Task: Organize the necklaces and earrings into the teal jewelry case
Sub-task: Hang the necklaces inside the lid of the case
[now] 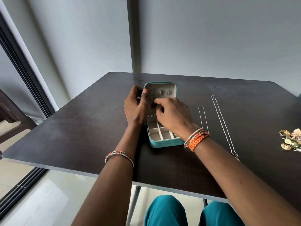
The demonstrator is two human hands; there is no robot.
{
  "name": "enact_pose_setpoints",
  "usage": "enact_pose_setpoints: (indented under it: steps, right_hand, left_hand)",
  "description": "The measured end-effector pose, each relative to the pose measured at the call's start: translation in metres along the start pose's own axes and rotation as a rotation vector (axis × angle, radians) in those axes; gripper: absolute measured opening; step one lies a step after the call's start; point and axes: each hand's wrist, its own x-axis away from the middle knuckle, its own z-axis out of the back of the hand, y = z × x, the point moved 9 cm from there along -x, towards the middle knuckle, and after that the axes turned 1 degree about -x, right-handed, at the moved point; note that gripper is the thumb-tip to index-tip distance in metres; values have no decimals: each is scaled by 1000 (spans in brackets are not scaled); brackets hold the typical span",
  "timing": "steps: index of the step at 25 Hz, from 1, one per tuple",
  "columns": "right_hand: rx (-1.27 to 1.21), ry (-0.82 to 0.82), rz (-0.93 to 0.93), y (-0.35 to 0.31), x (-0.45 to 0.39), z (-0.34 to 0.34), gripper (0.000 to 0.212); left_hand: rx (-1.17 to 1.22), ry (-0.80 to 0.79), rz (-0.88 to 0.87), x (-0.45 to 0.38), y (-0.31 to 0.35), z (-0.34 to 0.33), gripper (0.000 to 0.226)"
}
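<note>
Teal-clad knees (164,211) sit under the table (81,128), and above them both hands work inside the open case (162,142). The left hand (135,106) curls round the lid's edge, likely steadying it, while the right hand (172,115) pinches something small at the lid's hooks, probably a chain. Two necklaces (225,128) and the earrings (291,141) wait to the right.

Soft, even daylight is admitted from the left of the frame, and a pale sheen is cast on the dark table (84,128). Straight lines are bent toward the edges by the wide lens. Focus is kept sharp at the centre.
</note>
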Motion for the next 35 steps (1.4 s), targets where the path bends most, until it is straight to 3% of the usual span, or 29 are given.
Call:
enact_pose_setpoints:
  steps: [6, 22, 29, 35]
  right_hand:
    - [-111, 144, -63, 4, -1, 18, 25]
    - [-117, -51, -40, 2, 1, -11, 24]
    - [-158, 148, -51, 5, 1, 13, 28]
    - [-149, 61, -41, 3, 1, 0, 32]
  left_hand:
    - [-18, -2, 2, 0, 0, -1, 28]
    - [-24, 19, -1, -1, 1, 2, 32]
    - [-25, 3, -3, 0, 0, -1, 36]
    - [0, -3, 22, -1, -2, -1, 28]
